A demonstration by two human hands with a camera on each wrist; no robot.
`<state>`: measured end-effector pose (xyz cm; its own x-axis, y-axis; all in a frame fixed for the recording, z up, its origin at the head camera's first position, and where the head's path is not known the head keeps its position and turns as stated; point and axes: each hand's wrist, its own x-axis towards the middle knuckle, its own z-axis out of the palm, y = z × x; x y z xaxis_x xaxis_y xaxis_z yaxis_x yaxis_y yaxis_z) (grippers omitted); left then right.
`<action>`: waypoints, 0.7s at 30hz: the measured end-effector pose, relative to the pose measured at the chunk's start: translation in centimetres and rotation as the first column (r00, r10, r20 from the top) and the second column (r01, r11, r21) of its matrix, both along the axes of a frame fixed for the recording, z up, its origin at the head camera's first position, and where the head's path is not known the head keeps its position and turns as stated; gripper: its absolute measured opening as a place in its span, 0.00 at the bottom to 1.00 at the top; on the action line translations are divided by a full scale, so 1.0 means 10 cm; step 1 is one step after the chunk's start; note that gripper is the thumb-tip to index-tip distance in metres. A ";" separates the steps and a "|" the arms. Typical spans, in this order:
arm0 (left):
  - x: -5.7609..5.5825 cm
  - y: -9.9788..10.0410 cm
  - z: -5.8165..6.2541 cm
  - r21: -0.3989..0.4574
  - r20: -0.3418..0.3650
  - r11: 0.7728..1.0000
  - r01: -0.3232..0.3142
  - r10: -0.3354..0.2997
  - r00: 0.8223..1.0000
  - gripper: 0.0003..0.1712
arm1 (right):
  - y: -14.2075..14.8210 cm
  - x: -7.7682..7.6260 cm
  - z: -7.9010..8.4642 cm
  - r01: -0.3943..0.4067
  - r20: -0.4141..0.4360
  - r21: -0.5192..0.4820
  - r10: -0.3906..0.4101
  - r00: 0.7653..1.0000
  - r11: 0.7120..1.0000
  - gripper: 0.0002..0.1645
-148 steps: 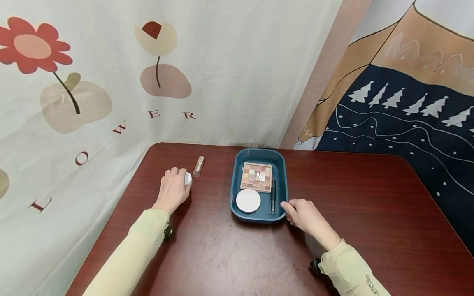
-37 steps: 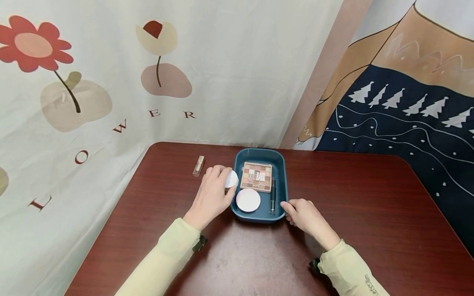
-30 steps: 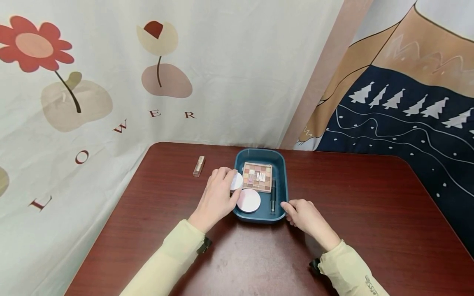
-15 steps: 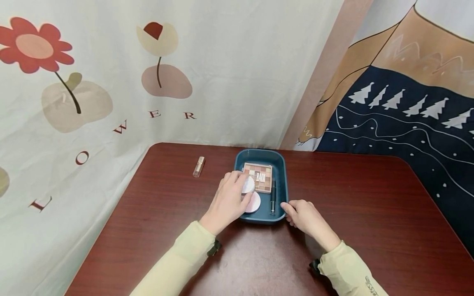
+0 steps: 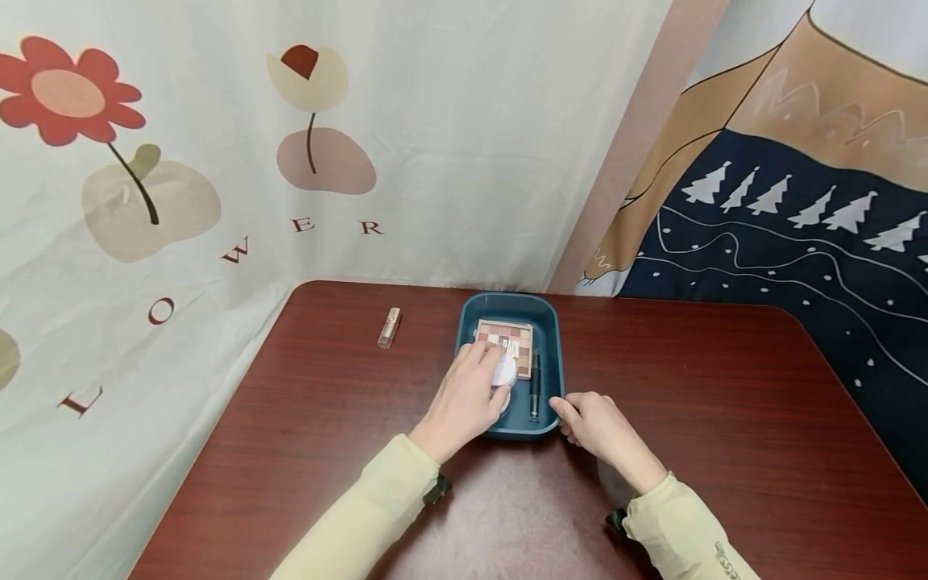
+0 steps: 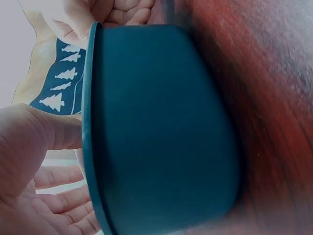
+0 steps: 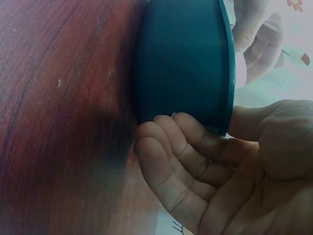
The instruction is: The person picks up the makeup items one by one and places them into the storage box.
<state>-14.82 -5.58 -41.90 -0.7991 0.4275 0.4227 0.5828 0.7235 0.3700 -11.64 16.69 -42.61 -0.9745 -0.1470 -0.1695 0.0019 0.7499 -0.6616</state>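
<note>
White jar (image 5: 505,370), small and round, is in the left hand (image 5: 466,396), over the near left part of a deep blue tray (image 5: 511,306). The left hand is part closed, its fingers on the far side of the jar and its thumb on the near side. Below the jar, a white disc (image 5: 505,403) shows only as a sliver past the hand; whether jar and disc touch is hard to judge from this angle. The right hand (image 5: 596,424) grips the tray at its near right corner, the thumb over the rim and the bent fingers against the outer wall, as the right wrist view shows. Inside the tray, a square makeup palette (image 5: 519,341) lies toward the far end, partly covered by the left hand, and a slim dark tube (image 5: 535,387) lies lengthwise along the right side. A lipstick (image 5: 389,328) lies on the red-brown table (image 5: 696,387), well apart from the tray, to its left. Both arms wear pale yellow-green sleeves (image 5: 355,515). Behind the table hang a white curtain (image 5: 471,161) with printed flowers and, to the right, a navy and tan cloth (image 5: 783,258) with white trees.
</note>
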 end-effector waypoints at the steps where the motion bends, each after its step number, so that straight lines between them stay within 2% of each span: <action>1: 0.00 0.01 -0.01 0.004 0.003 1.000 0.003 -0.003 1.000 0.25 | 0.00 0.00 0.00 -0.001 -0.002 0.001 0.001 1.000 1.000 0.23; 7: 0.01 0.08 -0.05 0.005 0.037 1.000 0.009 -0.009 0.999 0.22 | -0.01 0.01 0.01 0.006 0.004 0.010 -0.006 1.000 1.000 0.23; 21: -0.04 0.21 -0.12 -0.105 0.083 0.994 -0.009 0.018 0.996 0.21 | 0.00 0.01 -0.01 0.006 -0.002 -0.003 -0.006 1.000 1.000 0.23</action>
